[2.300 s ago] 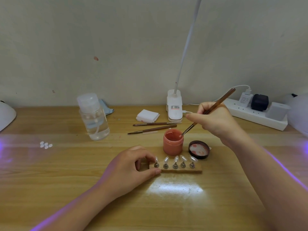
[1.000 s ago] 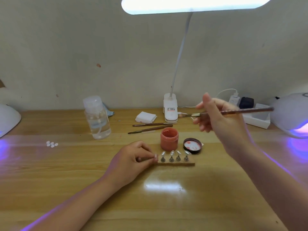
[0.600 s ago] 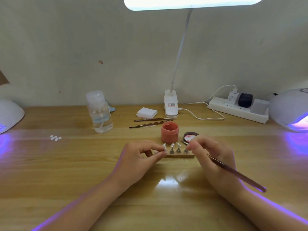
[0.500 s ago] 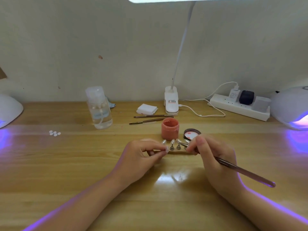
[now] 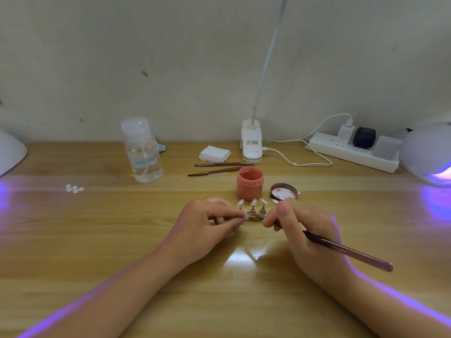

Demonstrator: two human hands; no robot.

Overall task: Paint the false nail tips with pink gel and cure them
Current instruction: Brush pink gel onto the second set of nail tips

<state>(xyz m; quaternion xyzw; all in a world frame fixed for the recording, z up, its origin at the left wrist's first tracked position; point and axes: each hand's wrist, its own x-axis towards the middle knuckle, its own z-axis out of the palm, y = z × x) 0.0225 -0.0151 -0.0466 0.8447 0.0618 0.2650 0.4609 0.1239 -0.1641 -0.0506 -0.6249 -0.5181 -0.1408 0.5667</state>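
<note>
Pink gel jar [image 5: 250, 183], two spare brushes [image 5: 214, 168]

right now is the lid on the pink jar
No, the pink jar stands open, and its lid lies on the table to its right.

Wooden table [image 5: 73, 240] w/ gel jar [image 5: 249, 183] (lid [image 5: 283, 192] beside)

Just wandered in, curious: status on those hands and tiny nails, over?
Left hand pinches one nail tip. Right hand holds brush, bristles at that tip. Pink gel jar open behind. Nothing in the way.
</note>
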